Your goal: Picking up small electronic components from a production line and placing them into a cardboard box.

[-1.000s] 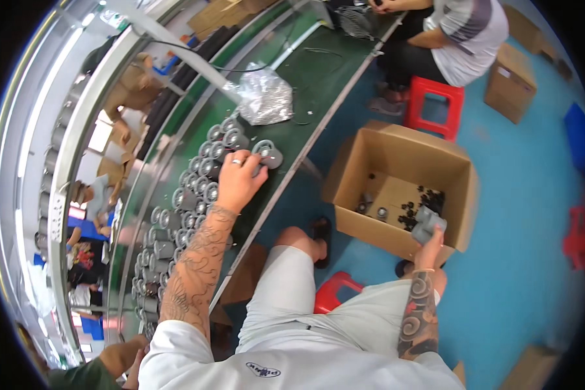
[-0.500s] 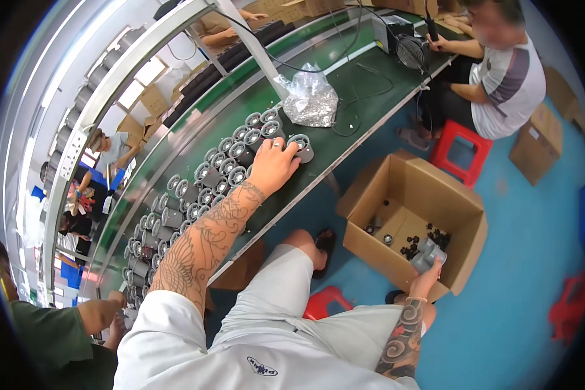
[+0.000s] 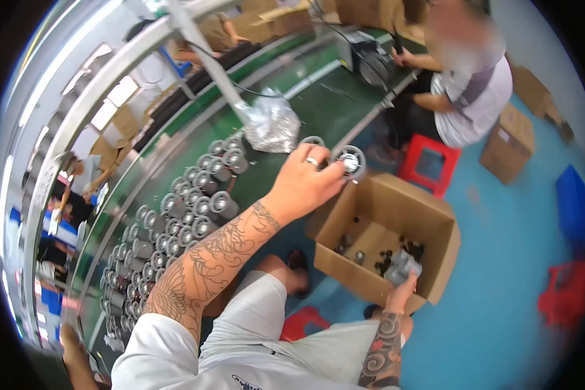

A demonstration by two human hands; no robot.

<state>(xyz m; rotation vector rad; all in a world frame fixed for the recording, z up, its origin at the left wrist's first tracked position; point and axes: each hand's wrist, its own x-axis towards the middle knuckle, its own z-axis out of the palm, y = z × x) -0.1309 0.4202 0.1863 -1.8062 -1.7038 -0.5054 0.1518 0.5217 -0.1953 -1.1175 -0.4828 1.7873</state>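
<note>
My left hand (image 3: 305,185) is raised off the green belt (image 3: 292,110) and grips two round grey metal parts with pale round faces (image 3: 350,161), held above the near edge of an open cardboard box (image 3: 435,214). My right hand (image 3: 403,289) is low by the box's front wall, closed on a grey metal part (image 3: 402,265). Small dark parts (image 3: 396,250) lie on the box floor. Several rows of the same round grey parts (image 3: 188,208) stand on the belt left of my left hand.
A crumpled clear plastic bag (image 3: 273,127) lies on the belt beyond the parts. Another person (image 3: 468,84) sits at the far end on a red stool (image 3: 426,166), by a dark machine (image 3: 367,62). More cardboard boxes (image 3: 510,143) stand on the blue floor.
My left hand has lifted off the rows on the belt and swung right toward the box with two round parts in it. My right hand stays at the box.
</note>
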